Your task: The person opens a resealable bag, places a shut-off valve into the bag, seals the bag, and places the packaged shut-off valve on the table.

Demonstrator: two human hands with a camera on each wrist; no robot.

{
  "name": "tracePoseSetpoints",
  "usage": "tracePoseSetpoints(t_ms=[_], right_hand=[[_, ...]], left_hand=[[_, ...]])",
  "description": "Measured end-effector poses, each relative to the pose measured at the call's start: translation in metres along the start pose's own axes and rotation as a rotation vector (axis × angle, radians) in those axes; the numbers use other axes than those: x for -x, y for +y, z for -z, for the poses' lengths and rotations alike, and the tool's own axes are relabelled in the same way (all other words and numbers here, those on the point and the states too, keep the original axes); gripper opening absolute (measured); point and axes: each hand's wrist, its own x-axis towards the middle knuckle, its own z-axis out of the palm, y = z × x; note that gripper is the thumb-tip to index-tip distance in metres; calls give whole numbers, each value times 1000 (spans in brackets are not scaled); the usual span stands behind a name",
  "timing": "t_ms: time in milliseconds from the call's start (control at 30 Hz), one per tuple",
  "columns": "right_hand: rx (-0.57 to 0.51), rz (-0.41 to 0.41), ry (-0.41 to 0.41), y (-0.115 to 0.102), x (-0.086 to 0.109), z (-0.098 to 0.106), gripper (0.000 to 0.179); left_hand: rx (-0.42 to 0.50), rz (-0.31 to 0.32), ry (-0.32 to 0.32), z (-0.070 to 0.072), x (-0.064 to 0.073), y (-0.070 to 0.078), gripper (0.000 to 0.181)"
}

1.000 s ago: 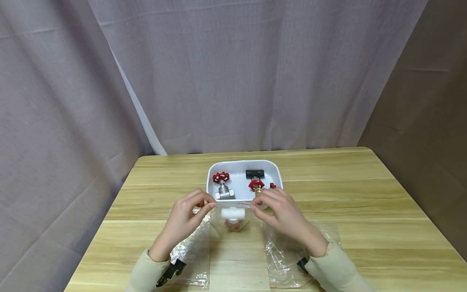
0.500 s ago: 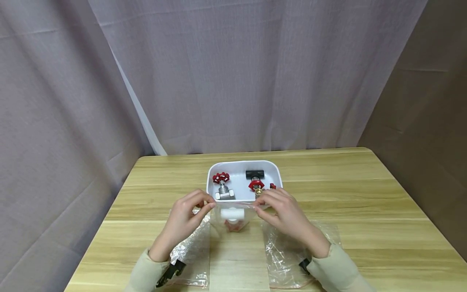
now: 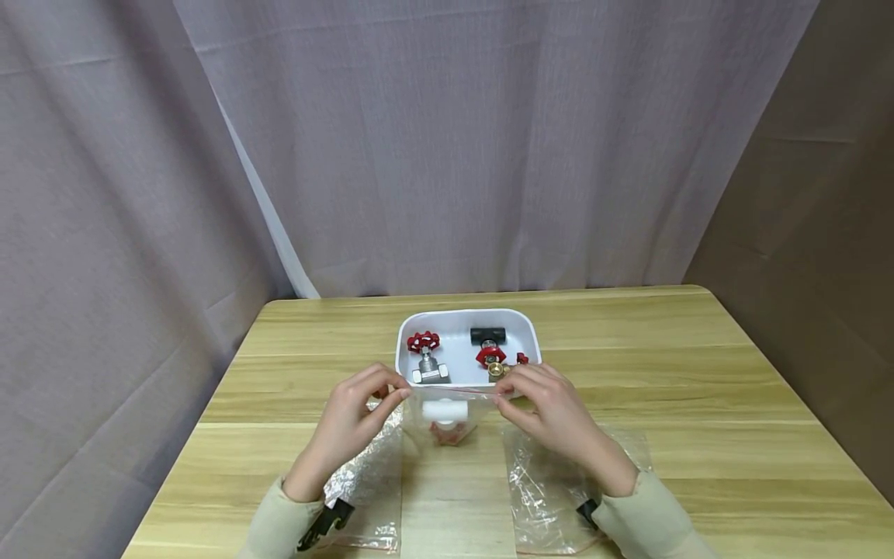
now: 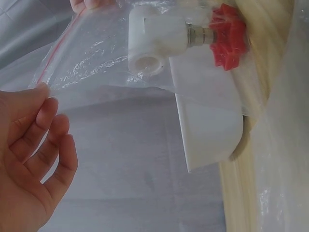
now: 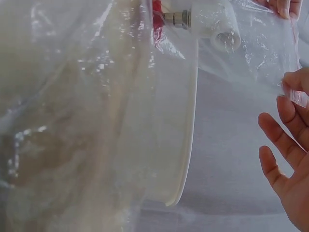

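Observation:
Between my hands hangs a clear zip bag with a red seal line along its top edge. Inside it is a white plastic valve with a red handwheel at the bottom. My left hand pinches the bag's top left corner between thumb and forefinger. On the seal near the right end, my right hand pinches the bag with thumb and forefinger, its other fingers spread loosely in the right wrist view. Behind the bag stands a white tray.
In the tray lie a steel valve with a red handwheel, a black tee-shaped valve, a brass fitting and a small red part. Clear plastic bags lie flat on the table, one left and one right.
My right hand has slid a little to the right along the bag's seal, uncovering more of the brass fitting. The left hand stays nearly still at its corner.

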Motion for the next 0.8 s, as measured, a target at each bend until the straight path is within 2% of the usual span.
tracePoseSetpoints(t_ms=[400, 800], right_hand=[[0, -2, -3, 3, 2, -1, 11], [26, -21, -1, 3, 5, 4, 11]], left_hand=[[-14, 19, 4, 0, 2, -2, 7], [-10, 31, -7, -3, -2, -1, 10]])
